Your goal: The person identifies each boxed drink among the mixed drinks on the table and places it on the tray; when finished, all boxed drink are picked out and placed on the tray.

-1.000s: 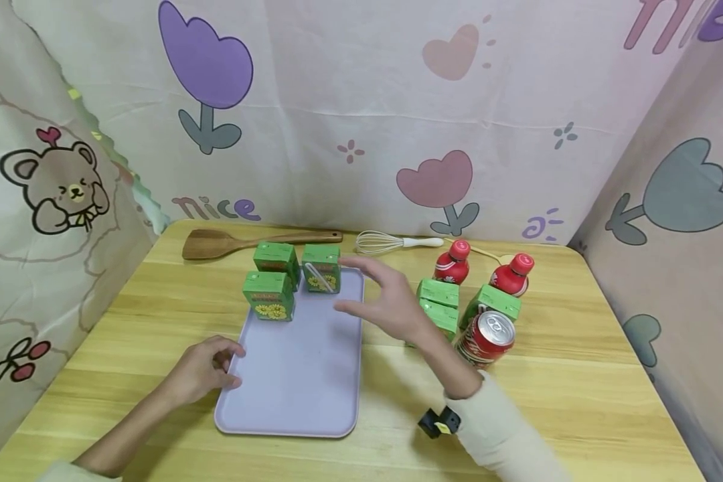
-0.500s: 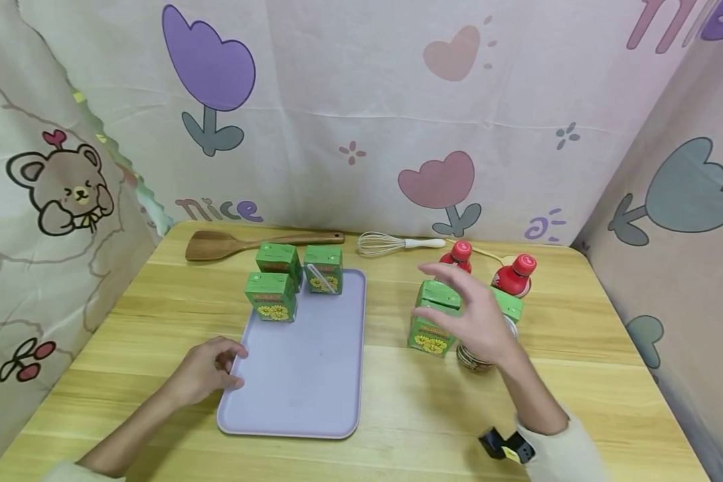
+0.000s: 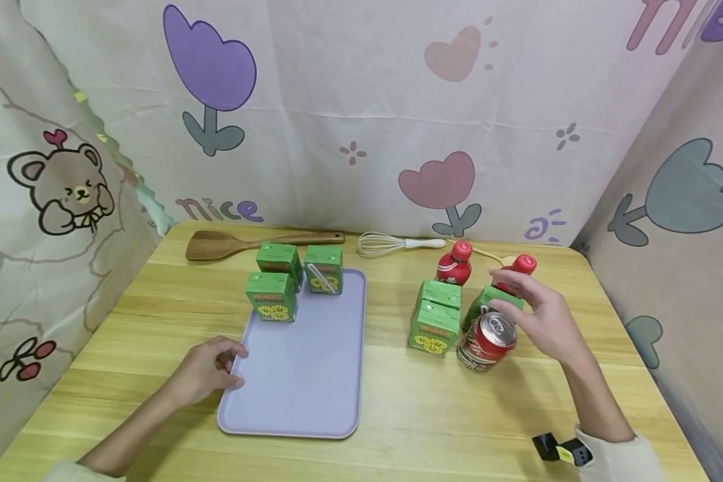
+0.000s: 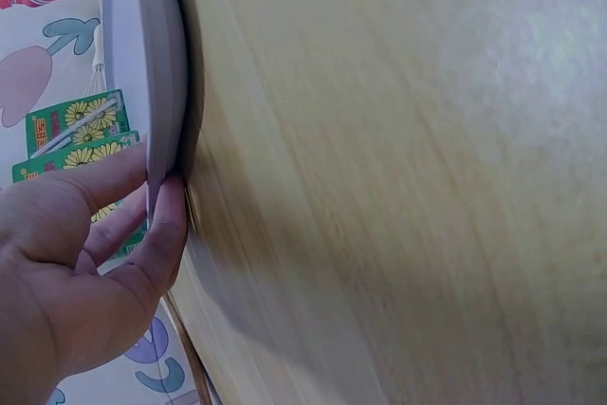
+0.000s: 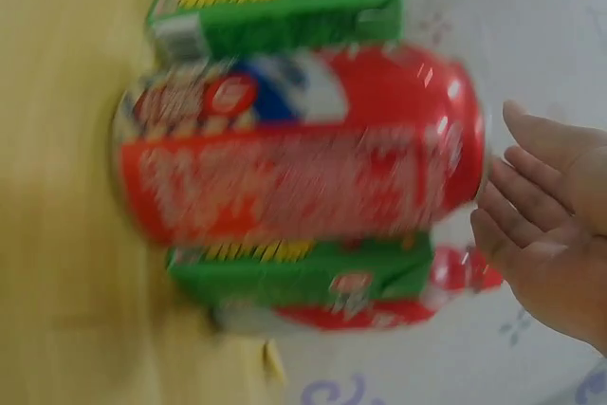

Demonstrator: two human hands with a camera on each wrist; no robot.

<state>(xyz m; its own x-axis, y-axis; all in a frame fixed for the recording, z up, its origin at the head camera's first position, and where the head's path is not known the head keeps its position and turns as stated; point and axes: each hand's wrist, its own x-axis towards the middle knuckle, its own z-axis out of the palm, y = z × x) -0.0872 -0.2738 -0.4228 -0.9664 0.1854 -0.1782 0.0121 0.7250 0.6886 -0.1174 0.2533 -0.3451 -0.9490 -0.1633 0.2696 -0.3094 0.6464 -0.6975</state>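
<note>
A lavender tray (image 3: 295, 375) lies on the table, its left rim pinched between thumb and fingers of my left hand (image 3: 201, 371); the left wrist view shows the grip. Green drink cartons stand at the tray's far end: one carton (image 3: 323, 271) with a straw inside, another carton (image 3: 271, 298) over the left edge, a third carton (image 3: 279, 261) behind it. My right hand (image 3: 545, 318), fingers spread and holding nothing, hovers right of a red soda can (image 3: 487, 341) and a green carton (image 3: 499, 300). In the right wrist view the blurred can (image 5: 303, 149) lies near the fingertips.
Two more green cartons (image 3: 435, 328) stand left of the can. Behind are a red-capped bottle (image 3: 454, 264) and a second bottle (image 3: 523, 264), partly hidden by my hand. A wooden spatula (image 3: 211, 246), a whisk (image 3: 397, 244) and a yellow utensil (image 3: 488, 253) lie along the back edge.
My right hand has moved right from beside the cartons on the tray, across the other cartons, to beside the can. The left hand keeps its place on the tray rim.
</note>
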